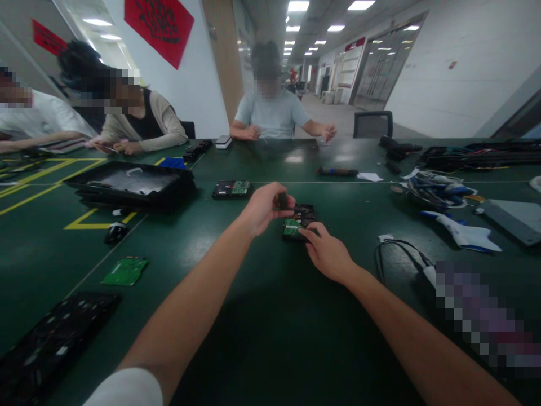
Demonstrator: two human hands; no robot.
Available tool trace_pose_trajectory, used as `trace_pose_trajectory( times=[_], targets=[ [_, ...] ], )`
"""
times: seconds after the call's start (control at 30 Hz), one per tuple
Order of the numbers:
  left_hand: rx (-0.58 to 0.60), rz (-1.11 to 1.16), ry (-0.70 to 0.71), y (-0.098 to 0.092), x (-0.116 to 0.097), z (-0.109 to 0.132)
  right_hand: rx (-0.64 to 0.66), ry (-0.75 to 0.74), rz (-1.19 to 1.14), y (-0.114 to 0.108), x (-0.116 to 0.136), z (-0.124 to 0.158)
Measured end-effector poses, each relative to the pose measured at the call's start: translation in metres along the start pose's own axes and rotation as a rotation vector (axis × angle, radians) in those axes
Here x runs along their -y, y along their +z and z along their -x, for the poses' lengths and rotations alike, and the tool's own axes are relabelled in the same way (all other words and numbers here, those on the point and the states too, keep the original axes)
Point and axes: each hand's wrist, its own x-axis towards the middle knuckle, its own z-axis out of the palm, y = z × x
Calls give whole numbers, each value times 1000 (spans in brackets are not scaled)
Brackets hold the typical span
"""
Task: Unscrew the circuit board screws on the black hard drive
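Ahead of me on the dark green table lies a hard drive, black with a green circuit board on its near side. My left hand is over its left edge, fingers curled around a small dark object whose kind I cannot make out. From the near right, my right hand grips the drive, its fingertips against the green board. Slightly left of my left hand lies a second hard drive, also with green board showing. A loose green circuit board lies farther left.
At the left are a black tray-like housing, a computer mouse and a black panel. A dark screwdriver-like tool lies beyond the drive. Bundled cables and a grey box stand right. Several people sit across the table.
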Motion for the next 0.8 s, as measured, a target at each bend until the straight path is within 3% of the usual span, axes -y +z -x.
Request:
trace_pose_trajectory(
  times=[0.2, 0.4, 0.6, 0.8],
  targets=[
    [-29, -117, 85, -4, 0, -2, 0, -4, -10, -1, -1, 1],
    [-11, -2, -26, -2, 0, -2, 0, -6, -4, -2, 0, 0],
    [-61, -123, 103, 0, -1, -1, -5, -8, 10, 2, -1, 0],
    [34, -77, 10, -3, -1, -1, -3, -12, 2, 1, -2, 0]
  ],
)
